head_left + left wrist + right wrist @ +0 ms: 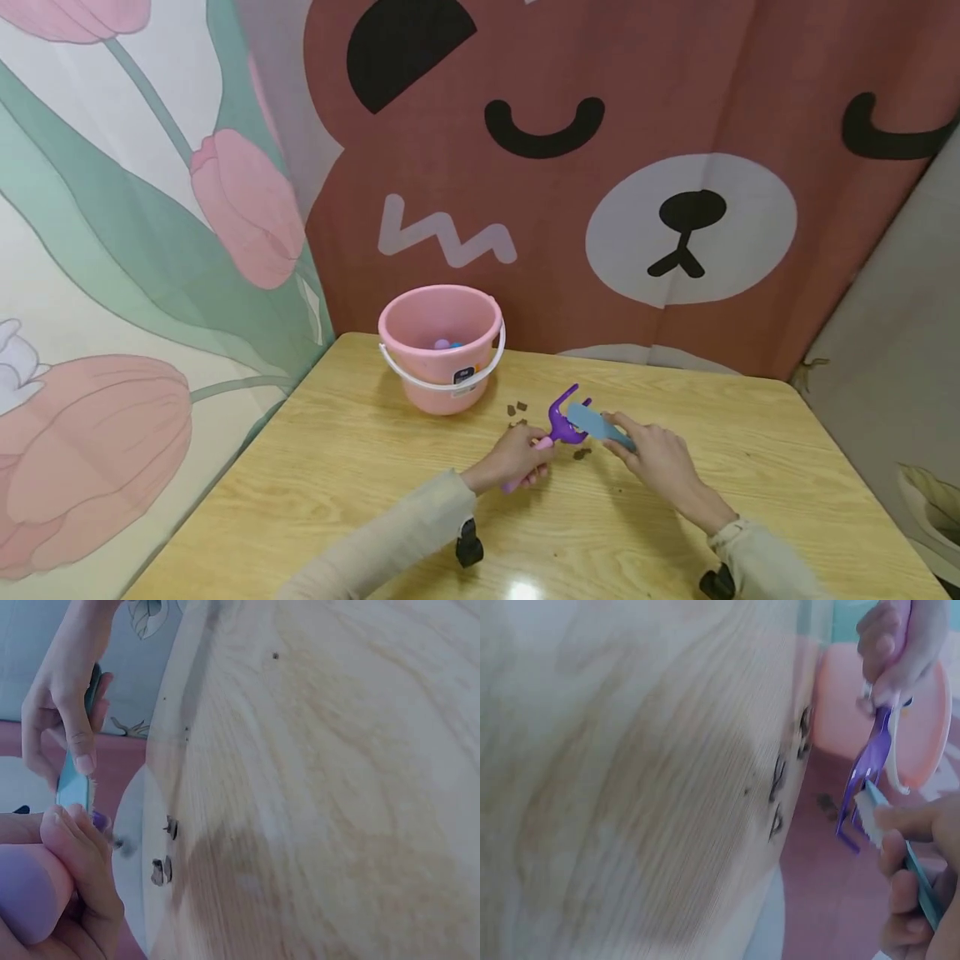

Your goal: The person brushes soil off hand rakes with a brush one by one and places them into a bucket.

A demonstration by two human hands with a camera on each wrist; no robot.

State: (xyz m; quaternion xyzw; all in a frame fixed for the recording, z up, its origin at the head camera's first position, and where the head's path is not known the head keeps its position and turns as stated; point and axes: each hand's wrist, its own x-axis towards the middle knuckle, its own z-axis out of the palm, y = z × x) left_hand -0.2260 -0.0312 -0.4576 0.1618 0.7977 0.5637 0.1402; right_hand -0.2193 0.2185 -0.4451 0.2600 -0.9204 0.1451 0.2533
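Head view shows the left hand [513,461] curled round the pink handle of a purple toy rake [564,419], tines lifted just above the table [360,467]. The right hand [652,454] pinches a blue scraper [596,423] whose flat end lies against the rake's tines (whether it touches every tine cannot be told). Both tools meet between the hands, in front of and to the right of the pink bucket [441,350].

Small brown crumbs [516,408] lie on the wood near the bucket, and another bit [581,454] sits just under the tools. In the bucket a couple of coloured pieces show, too small to name.

Right wrist view has the scraper [900,847] pressed to the tines [859,787], with crumbs [780,780] on the table close by. Left wrist view shows the fingers [75,847] wrapped on the handle.

Likely trouble: a hard push from the scraper could twist the rake in its grip, or flick bits off the tines across the table instead of down. The scraper's thin end might also slip between the tines and jam there.
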